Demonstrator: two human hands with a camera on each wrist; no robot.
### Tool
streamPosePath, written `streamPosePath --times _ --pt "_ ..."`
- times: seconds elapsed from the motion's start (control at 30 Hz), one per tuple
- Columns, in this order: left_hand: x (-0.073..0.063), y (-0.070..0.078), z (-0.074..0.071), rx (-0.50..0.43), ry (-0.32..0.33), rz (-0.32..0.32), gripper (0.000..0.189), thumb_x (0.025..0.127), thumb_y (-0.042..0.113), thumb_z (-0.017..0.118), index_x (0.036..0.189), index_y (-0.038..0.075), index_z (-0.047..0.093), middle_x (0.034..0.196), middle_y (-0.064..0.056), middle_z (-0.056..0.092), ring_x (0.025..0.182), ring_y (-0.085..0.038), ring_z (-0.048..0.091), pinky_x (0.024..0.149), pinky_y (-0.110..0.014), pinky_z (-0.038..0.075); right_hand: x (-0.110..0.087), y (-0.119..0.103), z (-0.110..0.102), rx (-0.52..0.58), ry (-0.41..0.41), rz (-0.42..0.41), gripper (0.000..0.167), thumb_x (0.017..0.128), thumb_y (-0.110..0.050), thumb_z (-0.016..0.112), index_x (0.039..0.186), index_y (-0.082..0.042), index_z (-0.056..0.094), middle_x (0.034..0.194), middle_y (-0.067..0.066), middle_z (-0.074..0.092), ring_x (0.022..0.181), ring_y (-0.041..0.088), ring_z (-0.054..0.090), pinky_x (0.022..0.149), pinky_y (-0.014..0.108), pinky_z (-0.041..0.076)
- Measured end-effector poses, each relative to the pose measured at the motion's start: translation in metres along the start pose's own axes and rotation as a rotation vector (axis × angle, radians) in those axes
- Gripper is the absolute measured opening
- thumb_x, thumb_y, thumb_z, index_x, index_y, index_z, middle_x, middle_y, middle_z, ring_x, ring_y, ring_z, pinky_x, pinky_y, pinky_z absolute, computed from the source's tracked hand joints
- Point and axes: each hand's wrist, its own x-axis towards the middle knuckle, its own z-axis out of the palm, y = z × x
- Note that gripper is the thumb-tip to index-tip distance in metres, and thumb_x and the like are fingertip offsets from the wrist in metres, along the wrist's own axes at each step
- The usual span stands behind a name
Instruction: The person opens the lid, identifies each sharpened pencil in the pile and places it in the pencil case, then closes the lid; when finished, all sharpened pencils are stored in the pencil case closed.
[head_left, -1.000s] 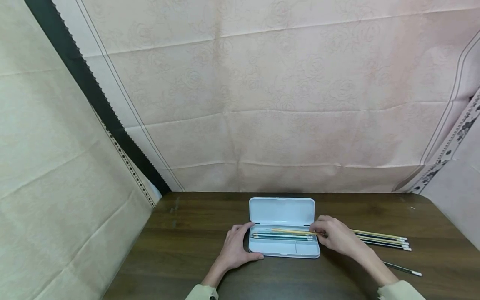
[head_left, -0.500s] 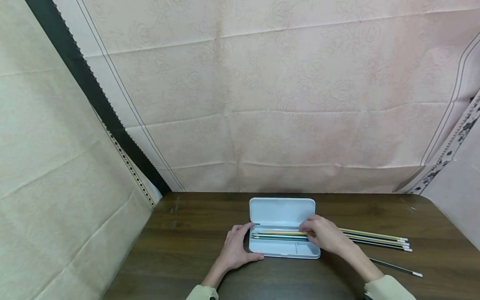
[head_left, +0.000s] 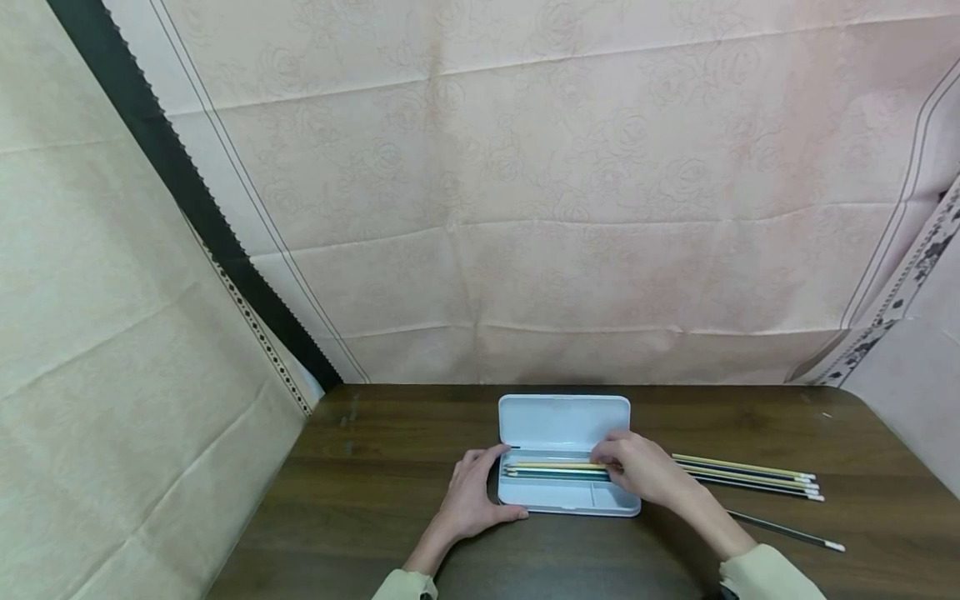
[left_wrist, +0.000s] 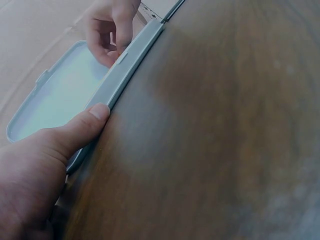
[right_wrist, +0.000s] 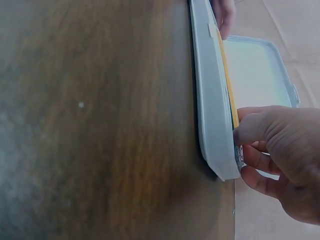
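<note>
A pale blue pencil case point(head_left: 540, 502) lies on the table with its lid point(head_left: 564, 421) raised at the back. My left hand point(head_left: 472, 496) grips the case's left end, thumb on the front edge and fingers toward the back corner. Inside the long compartment lie several pencils point(head_left: 555, 475), points to the left. My right hand point(head_left: 637, 468) reaches over the right part of the case. In the right wrist view its thumb and forefinger pinch a yellow pencil point(right_wrist: 227, 75) lying along the compartment. The pencil's eraser end is hidden by the hand.
Several pencils point(head_left: 765, 477) lie in a group on the wooden table point(head_left: 360, 533), right of the case. A single dark pencil point(head_left: 795, 532) lies nearer the front, partly behind the right forearm. Patterned cloth point(head_left: 562, 208) hangs behind the table.
My right hand has moved left and carried the yellow pencil, first slanting out past the case's right end, down into the compartment. My left hand has stayed on the case.
</note>
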Motion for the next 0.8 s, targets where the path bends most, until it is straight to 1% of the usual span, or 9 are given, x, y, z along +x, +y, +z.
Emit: streamPosePath --times 0.23,0.33,0.43,0.53,0.6,0.67,0.73,0.8 --pt "0.000 0.000 0.001 -0.004 0.005 0.001 0.095 0.069 0.061 0.085 0.146 0.021 0.048 0.135 -0.004 0.053 0.120 -0.027 0.044 0.093 -0.053 0.037 0.000 0.001 0.000 -0.006 -0.008 -0.001 0.025 0.080 0.008 0.075 0.093 -0.013 0.077 0.086 -0.006 0.063 0.075 0.006 0.054 0.069 0.031 0.053" --pt "0.001 0.000 0.001 0.003 0.003 0.002 0.095 0.069 0.061 0.085 0.147 0.022 0.047 0.136 -0.003 0.053 0.121 -0.026 0.044 0.094 -0.052 0.037 -0.002 0.002 -0.003 -0.014 0.028 -0.006 0.023 0.080 0.008 0.073 0.093 -0.011 0.077 0.087 -0.005 0.064 0.077 0.008 0.055 0.069 0.032 0.053" --pt "0.001 -0.001 0.002 0.008 0.002 0.011 0.095 0.069 0.062 0.084 0.147 0.021 0.047 0.137 -0.003 0.054 0.121 -0.025 0.044 0.093 -0.052 0.038 -0.004 0.003 -0.011 -0.014 0.124 -0.003 0.022 0.080 0.009 0.071 0.092 -0.009 0.076 0.088 -0.005 0.064 0.077 0.008 0.054 0.067 0.031 0.052" --pt "0.001 -0.001 0.002 0.003 0.003 0.010 0.095 0.069 0.062 0.085 0.146 0.021 0.048 0.136 -0.004 0.054 0.120 -0.026 0.044 0.093 -0.052 0.037 -0.004 0.004 -0.022 0.015 0.272 -0.014 0.024 0.079 0.013 0.068 0.092 -0.006 0.075 0.088 -0.002 0.065 0.074 0.008 0.053 0.063 0.027 0.050" --pt "0.001 -0.001 0.001 0.001 0.003 0.007 0.094 0.069 0.061 0.085 0.146 0.021 0.048 0.135 -0.004 0.054 0.120 -0.026 0.044 0.093 -0.052 0.037 -0.004 0.006 -0.029 0.041 0.374 -0.020 0.025 0.078 0.016 0.065 0.092 -0.003 0.075 0.088 0.001 0.065 0.071 0.008 0.051 0.059 0.023 0.047" --pt "0.001 -0.001 0.001 0.000 0.003 0.005 0.094 0.069 0.061 0.085 0.146 0.022 0.048 0.135 -0.004 0.054 0.120 -0.025 0.044 0.094 -0.052 0.037 -0.003 0.008 -0.034 0.062 0.457 -0.016 0.028 0.079 0.018 0.062 0.094 -0.001 0.074 0.089 0.002 0.064 0.069 0.008 0.050 0.057 0.020 0.043" --pt "0.001 -0.002 0.001 0.005 0.001 0.006 0.094 0.069 0.062 0.085 0.146 0.022 0.048 0.135 -0.003 0.054 0.119 -0.025 0.044 0.093 -0.051 0.037 -0.003 0.011 -0.038 0.066 0.513 0.005 0.030 0.079 0.019 0.059 0.096 0.000 0.073 0.090 0.002 0.063 0.068 0.008 0.048 0.056 0.019 0.040" --pt "0.001 -0.002 0.002 0.006 -0.001 0.006 0.095 0.069 0.062 0.085 0.146 0.022 0.047 0.135 -0.003 0.054 0.120 -0.024 0.044 0.093 -0.051 0.038 -0.003 0.014 -0.040 0.066 0.536 0.035 0.033 0.079 0.019 0.057 0.101 0.001 0.072 0.093 0.004 0.062 0.070 0.010 0.049 0.057 0.019 0.040"
